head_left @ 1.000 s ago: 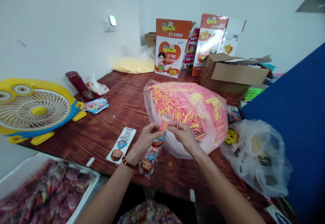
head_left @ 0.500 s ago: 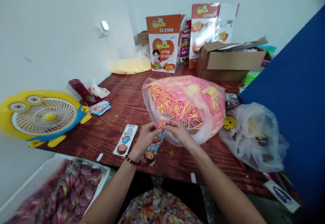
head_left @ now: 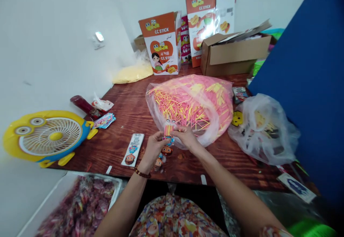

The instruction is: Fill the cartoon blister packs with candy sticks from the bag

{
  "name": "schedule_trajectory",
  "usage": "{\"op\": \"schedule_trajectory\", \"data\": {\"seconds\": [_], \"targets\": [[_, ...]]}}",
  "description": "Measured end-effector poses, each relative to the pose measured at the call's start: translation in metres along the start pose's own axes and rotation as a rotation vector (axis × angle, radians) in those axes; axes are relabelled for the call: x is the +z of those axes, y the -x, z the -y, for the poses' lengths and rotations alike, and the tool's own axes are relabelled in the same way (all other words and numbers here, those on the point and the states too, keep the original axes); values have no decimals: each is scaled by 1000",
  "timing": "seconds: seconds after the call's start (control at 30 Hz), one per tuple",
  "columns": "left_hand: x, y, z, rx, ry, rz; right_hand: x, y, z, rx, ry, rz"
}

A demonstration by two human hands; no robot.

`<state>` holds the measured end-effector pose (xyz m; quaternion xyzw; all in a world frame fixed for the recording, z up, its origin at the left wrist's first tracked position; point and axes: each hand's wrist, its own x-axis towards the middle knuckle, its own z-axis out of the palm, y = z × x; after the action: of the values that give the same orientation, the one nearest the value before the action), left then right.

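Observation:
Between my hands is a small clear printed packet (head_left: 169, 130) with pink and yellow sticks showing in it. My left hand (head_left: 155, 145) pinches its left side, fingers closed. On the other edge, the fingers of my right hand (head_left: 186, 137) are closed too. Below them on the table lie printed wrappers (head_left: 158, 163) with a cartoon face, partly hidden by my left hand. A stack of white printed cards (head_left: 132, 150) lies left of my left hand. Just beyond my hands is a large clear bag (head_left: 215, 122) of loose pink and yellow sticks (head_left: 177, 104).
A yellow minion-shaped fan (head_left: 51, 136) stands at left, near small printed packets (head_left: 104, 121). Below it is a white tub (head_left: 116, 190) of wrapped pieces. CC Stick boxes (head_left: 161, 43) and an open carton (head_left: 231, 56) stand behind. A knotted plastic bag (head_left: 266, 129) sits at right.
The packet now stands more upright and shows its sticks more plainly, still between both hands. The wrappers beneath have shifted slightly. My view has tilted and moved a little.

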<state>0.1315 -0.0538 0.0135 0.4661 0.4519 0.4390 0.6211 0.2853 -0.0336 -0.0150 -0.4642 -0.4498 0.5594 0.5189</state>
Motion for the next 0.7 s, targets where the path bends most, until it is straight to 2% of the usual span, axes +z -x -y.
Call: {"op": "schedule_trajectory", "data": {"seconds": [0.17, 0.33, 0.47, 0.57, 0.7], "targets": [[-14, -7, 9, -117, 64, -15, 2, -3, 9, 87, -20, 95], [-26, -11, 13, -170, 72, 4, 5, -15, 14, 109, 29, 38], [-43, -6, 10, -185, 34, 2, 13, -23, 7, 181, 46, 128], [-65, 2, 18, -192, 4, -69, 15, -28, -4, 109, 149, 154], [-92, 11, 38, -159, -80, -195, 3, -34, -12, 4, 355, 49]]}}
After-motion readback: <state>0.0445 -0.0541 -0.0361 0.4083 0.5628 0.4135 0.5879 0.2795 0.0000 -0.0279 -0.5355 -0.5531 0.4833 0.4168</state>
